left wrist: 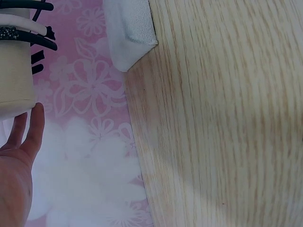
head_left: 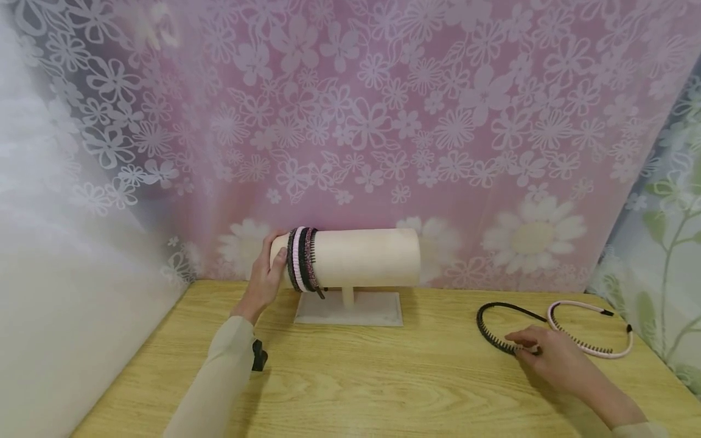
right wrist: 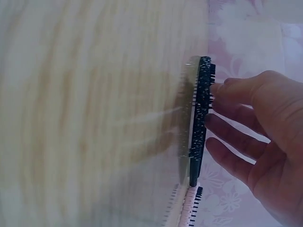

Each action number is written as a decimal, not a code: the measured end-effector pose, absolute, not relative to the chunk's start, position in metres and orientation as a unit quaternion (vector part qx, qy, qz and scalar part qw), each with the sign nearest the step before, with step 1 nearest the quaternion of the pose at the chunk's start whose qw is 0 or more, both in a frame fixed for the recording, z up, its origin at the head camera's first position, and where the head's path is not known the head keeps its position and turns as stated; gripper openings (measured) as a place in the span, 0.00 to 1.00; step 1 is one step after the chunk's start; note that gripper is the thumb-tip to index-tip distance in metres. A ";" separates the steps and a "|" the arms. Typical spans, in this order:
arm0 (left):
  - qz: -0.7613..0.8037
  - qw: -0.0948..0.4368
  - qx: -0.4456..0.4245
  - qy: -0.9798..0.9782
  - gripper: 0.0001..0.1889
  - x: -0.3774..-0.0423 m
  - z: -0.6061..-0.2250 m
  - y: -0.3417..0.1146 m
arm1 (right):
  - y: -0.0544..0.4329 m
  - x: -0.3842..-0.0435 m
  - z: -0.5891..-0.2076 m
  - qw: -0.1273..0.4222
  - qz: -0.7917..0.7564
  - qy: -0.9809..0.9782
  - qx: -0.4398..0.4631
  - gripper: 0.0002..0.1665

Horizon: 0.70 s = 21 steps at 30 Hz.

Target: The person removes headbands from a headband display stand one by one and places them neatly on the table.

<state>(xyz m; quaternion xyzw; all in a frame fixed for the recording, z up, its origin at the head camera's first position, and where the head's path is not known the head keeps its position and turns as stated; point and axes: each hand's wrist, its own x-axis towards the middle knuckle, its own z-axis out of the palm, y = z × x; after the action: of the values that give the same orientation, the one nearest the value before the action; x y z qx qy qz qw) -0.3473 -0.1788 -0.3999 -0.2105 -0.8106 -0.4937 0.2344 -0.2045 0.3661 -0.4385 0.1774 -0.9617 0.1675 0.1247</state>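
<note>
A cream cylindrical display stand [head_left: 367, 258] carries several headbands [head_left: 303, 258] in black, pale pink and dark speckled tones near its left end. My left hand [head_left: 266, 277] grips that left end of the roll, thumb in front; in the left wrist view, fingers [left wrist: 35, 127] reach round the roll's end. At the right, my right hand [head_left: 553, 356] pinches the front part of a black toothed headband [head_left: 487, 333], which lies on the table. The right wrist view shows fingertips [right wrist: 214, 90] at the glittery black headband [right wrist: 202, 104]; the thumb's contact is partly hidden.
A pink toothed headband [head_left: 624, 354] lies just right of the black one. The stand's flat pale base [head_left: 378, 310] rests on the wood-grain table [head_left: 383, 383]. A small black object [head_left: 260, 356] is beside the left forearm. Flowered cloth [head_left: 383, 121] rises behind.
</note>
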 end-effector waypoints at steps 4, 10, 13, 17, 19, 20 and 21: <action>-0.494 0.233 -0.209 -0.811 0.24 -0.348 -0.399 -0.179 | 0.362 -0.204 -0.431 0.148 0.178 -0.958 0.171 0.16; -0.496 0.231 -0.204 -0.812 0.24 -0.347 -0.399 -0.180 | 0.350 -0.209 -0.418 0.255 0.168 -0.928 0.213 0.22; -0.496 0.231 -0.204 -0.812 0.24 -0.348 -0.399 -0.180 | 0.341 -0.210 -0.408 0.271 0.172 -0.922 0.218 0.26; -0.496 0.229 -0.205 -0.812 0.25 -0.347 -0.399 -0.180 | 0.328 -0.209 -0.396 0.293 0.172 -0.912 0.228 0.30; -0.498 0.226 -0.205 -0.812 0.25 -0.347 -0.399 -0.180 | 0.323 -0.209 -0.391 0.298 0.178 -0.909 0.233 0.32; -0.499 0.225 -0.205 -0.811 0.25 -0.346 -0.399 -0.180 | 0.320 -0.209 -0.389 0.302 0.180 -0.906 0.236 0.33; -0.501 0.223 -0.205 -0.811 0.25 -0.346 -0.398 -0.180 | 0.318 -0.210 -0.386 0.304 0.182 -0.904 0.238 0.34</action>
<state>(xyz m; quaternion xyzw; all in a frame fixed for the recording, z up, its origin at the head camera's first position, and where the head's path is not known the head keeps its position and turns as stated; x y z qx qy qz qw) -0.3460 -0.1799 -0.3984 -0.2052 -0.8106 -0.5010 0.2234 -0.2099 0.3179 -0.3863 0.2380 -0.9042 0.1824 0.3041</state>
